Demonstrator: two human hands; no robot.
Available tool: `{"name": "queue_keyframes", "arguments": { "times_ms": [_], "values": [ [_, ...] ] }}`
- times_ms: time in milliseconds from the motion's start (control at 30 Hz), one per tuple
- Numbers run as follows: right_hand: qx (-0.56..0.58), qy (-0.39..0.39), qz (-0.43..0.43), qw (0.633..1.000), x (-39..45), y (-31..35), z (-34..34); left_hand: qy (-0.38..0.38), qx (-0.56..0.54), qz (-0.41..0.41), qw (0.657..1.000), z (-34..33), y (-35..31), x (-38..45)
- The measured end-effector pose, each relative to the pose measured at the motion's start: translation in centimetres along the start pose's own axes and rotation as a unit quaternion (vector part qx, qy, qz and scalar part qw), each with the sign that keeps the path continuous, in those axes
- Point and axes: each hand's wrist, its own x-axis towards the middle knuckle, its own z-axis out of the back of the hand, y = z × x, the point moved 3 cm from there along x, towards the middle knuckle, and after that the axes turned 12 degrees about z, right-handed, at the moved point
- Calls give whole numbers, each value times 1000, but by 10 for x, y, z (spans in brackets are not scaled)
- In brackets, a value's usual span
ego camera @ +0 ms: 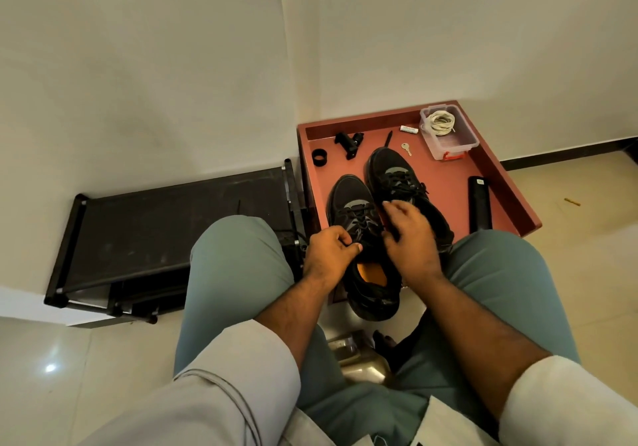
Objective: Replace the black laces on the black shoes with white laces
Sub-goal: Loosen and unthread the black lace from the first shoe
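Note:
Two black shoes lie side by side on a reddish-brown tray table (448, 183), toes pointing away from me. The left shoe (359, 211) has black laces and an orange insole showing at its opening. My left hand (329, 254) pinches the black lace near the top eyelets of that shoe. My right hand (412, 235) hovers with fingers loosely spread over the gap between the shoes, covering the heel part of the right shoe (397, 176). White laces (440, 122) lie coiled in a clear plastic box (448, 142) at the tray's far right corner.
On the tray lie a black ring (320, 157), a black bracket (350, 143), a key (406, 149), a small white tube (409, 130) and a long black bar (480, 204). A black shoe rack (165, 224) stands to the left. My knees flank the shoes.

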Motion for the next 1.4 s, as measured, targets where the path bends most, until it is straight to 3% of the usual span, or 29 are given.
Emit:
{"name": "queue_keyframes", "arguments": {
  "times_ms": [67, 133, 300, 400, 600, 667, 767, 867, 933, 1000, 1067, 1133, 1200, 1300, 1367, 1400],
  "values": [
    [-79, 60, 97, 990, -4, 17, -13, 4, 1, -5, 1000, 1, 0, -1],
    [-121, 95, 116, 981, -5, 17, -21, 7, -3, -10, 1000, 2, 0, -1],
    [-76, 172, 61, 980, -5, 11, -22, 12, -7, -19, 1000, 5, -2, -3],
    [22, 173, -26, 984, -5, 12, -21, 18, -2, -19, 1000, 6, -3, -3],
    [70, 142, -93, 983, -4, 6, -24, 23, 7, -17, 1000, 4, -2, -1],
    [102, 93, -92, 986, -3, 6, -18, 22, 1, -14, 1000, 5, -1, -1],
    [211, -81, -166, 960, 1, 8, 8, 20, -7, -10, 1000, 5, 0, 0],
    [183, -177, -197, 947, 0, -2, 27, 16, -6, -11, 1000, 4, 1, 0],
    [120, -149, -111, 975, 0, -1, 25, 13, -2, -12, 1000, 3, -1, -1],
    [25, -73, 0, 997, 0, 7, 15, 14, -2, -12, 1000, 4, -2, -2],
    [-94, 20, 86, 992, -1, 15, 1, 17, -4, -11, 1000, 5, -3, -3],
    [-169, 110, 100, 974, -6, 16, -14, 19, -7, -14, 1000, 6, -3, -4],
    [-177, 130, 78, 973, -9, 11, -21, 23, -4, -14, 1000, 6, -3, -5],
    [-101, 51, 55, 992, -2, 6, -14, 18, -2, -12, 1000, 6, -2, -5],
    [37, -67, -35, 996, 5, -9, 0, 9, -7, -13, 1000, 5, 1, -3],
    [120, -142, -99, 978, 8, -17, 10, 5, -8, -12, 1000, 5, 1, -2]
  ]
}}
